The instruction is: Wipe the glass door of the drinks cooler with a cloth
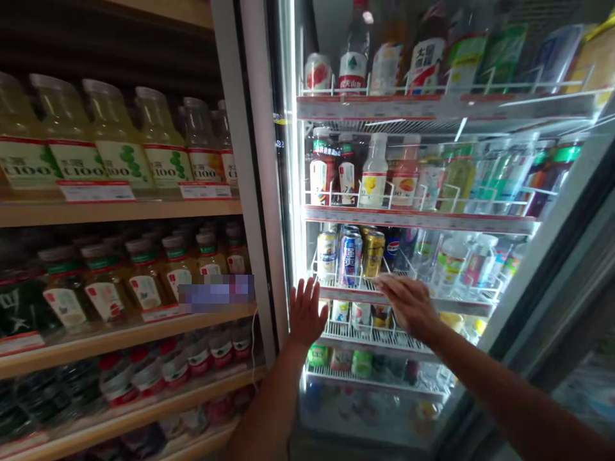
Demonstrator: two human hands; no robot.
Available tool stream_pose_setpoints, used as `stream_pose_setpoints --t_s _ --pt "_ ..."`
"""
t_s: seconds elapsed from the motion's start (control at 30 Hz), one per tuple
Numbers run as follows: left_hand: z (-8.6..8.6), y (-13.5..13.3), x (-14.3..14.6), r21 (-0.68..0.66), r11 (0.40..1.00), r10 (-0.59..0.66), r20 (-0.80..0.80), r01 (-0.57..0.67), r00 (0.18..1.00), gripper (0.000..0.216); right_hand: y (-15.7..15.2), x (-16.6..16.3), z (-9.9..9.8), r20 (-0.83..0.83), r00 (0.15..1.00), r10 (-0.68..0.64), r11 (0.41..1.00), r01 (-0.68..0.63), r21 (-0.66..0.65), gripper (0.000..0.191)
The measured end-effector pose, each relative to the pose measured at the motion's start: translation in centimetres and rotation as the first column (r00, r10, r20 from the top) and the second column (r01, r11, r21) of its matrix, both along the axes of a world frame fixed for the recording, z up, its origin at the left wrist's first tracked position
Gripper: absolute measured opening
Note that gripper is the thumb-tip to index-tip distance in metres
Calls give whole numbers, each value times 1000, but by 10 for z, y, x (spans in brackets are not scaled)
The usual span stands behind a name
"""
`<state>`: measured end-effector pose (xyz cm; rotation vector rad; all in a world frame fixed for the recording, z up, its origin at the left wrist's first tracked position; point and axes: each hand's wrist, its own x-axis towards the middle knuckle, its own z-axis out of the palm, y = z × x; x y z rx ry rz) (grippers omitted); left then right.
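in the head view, a blue can (350, 257) is standing in a lit drinks fridge (331, 22), behind a price rail (462, 306). a white-and-gold can (327, 255) is standing just to the blue can's left, and a gold can (373, 254) is standing just to its right, with a dark pepsi container (393, 246) beyond. the left hand (307, 314) is hovering below and to the left of the blue can, its fingers spreading and pointing upward; it is showing nothing in its grasp. the right hand (408, 307) is hanging below and to the right of the blue can, fingers lying together and bending slightly, their tips pointing toward it near the price rail; whether they are touching the rail or gripping anything, i cannot tell. above the blue can, a lemon-labelled bottle (374, 173) is standing. well left of it, c100 bottles (120, 144) are lining a wooden shelf (96, 212).
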<state>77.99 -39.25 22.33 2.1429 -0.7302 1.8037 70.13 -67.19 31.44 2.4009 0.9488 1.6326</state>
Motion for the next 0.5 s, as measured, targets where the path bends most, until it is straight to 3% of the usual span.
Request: stream_pose_setpoints --t_s 0.07,0.13,0.17,0.27,0.33,0.4,0.5 --pt "0 0 1 -16 1000 2 7 -2 1000 68 -18 1 7 102 991 -89 980 69 186 69" --pt "0 0 2 -32 999 -2 9 2 1000 69 -33 -2 7 154 977 -146 957 101 271 68" --pt "0 0 3 -39 999 -3 8 3 1000 70 -38 -5 3 145 979 -145 964 107 242 68" --pt "-1 2 7 -36 999 -2 -1 2 1000 72 -55 -15 -11 22 996 -87 996 87 -2 65" --pt "-1 2 10 -26 1000 4 1 -4 1000 74 -71 -19 -7 20 995 -94 995 95 -24 65" --pt "-1 2 12 -27 1000 11 7 -11 1000 76 -92 -18 10 158 973 -169 973 139 184 62" --pt "0 -1 13 -38 999 22 23 -21 999 77 -118 -14 34 328 884 -332 843 122 524 50"
